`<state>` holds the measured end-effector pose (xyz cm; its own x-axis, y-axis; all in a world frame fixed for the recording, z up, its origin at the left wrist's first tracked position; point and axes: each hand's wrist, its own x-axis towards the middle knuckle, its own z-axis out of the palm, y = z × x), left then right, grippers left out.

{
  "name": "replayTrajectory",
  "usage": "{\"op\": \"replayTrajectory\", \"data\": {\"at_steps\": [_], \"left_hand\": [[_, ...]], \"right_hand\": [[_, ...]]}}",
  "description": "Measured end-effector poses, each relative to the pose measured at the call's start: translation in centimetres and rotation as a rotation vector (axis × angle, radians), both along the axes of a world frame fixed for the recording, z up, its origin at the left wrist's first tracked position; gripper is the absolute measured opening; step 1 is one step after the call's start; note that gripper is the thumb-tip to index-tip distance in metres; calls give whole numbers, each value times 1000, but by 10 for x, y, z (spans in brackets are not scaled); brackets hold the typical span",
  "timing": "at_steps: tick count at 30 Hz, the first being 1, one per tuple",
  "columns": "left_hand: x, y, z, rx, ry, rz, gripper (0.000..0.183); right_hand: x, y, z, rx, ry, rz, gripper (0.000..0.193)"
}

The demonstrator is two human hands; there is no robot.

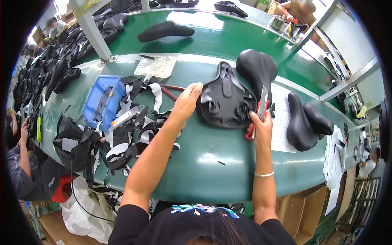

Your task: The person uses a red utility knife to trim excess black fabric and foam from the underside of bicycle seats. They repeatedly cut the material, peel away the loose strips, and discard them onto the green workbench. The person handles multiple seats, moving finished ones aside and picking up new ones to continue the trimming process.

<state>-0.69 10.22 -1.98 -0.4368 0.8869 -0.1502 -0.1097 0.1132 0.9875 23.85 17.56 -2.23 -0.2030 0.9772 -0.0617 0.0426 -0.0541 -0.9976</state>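
My left hand (pixel 185 105) holds an upturned black bicycle saddle (pixel 227 109) to its right, fingers partly hidden; my right hand (pixel 262 125) grips a red-and-grey tool (pixel 263 99), kind unclear

On the tabletop (pixel 208 177) before me, the printed form (pixel 163 67) and the white sheet (pixel 281 132) beside my right grip (pixel 261 124) bear lines too small for me to read.

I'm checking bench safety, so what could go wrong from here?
The red-and-silver hand tool in the right hand is close to the upturned saddle; a slip might scratch it. The smooth black saddle just beyond could get scuffed too. The tangled black-and-white strips beside the left forearm might snag it.
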Motion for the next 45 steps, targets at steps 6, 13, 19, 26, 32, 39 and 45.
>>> {"op": "replayTrajectory", "data": {"at_steps": [6,13,19,26,32,39,45], "left_hand": [[-10,-87,-4,-93,-341,-179,56],[-28,-122,43,-250,-234,-124,36],[-25,-108,53,-278,5,-147,31],[-10,-142,42,-164,-133,84,32],[1,-170,40,-83,-250,186,36],[6,-194,20,-213,672,583,36],[50,-154,54,-107,1357,-155,37]], "right_hand": [[22,-96,16,-115,-114,313,36],[19,-98,42,928,-480,614,56],[13,-81,61,1071,-974,829,64],[39,-189,14,548,-810,540,64],[53,-178,33,358,-648,543,52],[-23,-127,27,528,-296,460,49],[-17,-135,44,316,-334,530,48]]}}
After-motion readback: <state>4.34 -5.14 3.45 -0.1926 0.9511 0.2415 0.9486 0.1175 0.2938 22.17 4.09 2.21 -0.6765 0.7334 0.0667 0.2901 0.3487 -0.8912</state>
